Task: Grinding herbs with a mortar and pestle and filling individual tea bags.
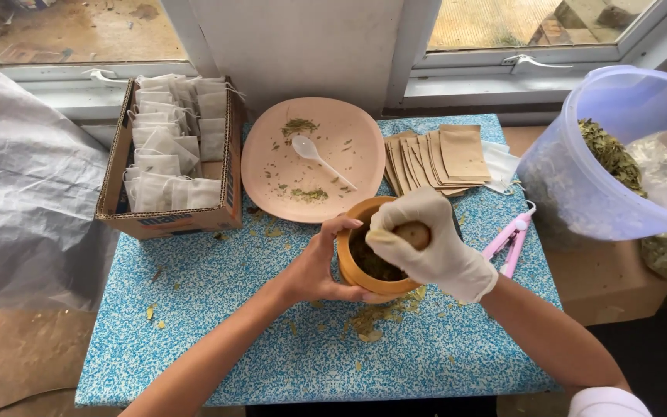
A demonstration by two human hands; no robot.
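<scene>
Bare left hand [314, 266] cups the wooden mortar [372, 259] to steady it mid-bench; gloved right hand [430, 247] is closed round what looks like a pestle [412, 234], pressing dried leaves

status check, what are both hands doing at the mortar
Left hand bare, gripping wooden mortar by its side. Right hand gloved, fist shut on pestle inside bowl. Crushed leaves within; nothing in the way.
</scene>
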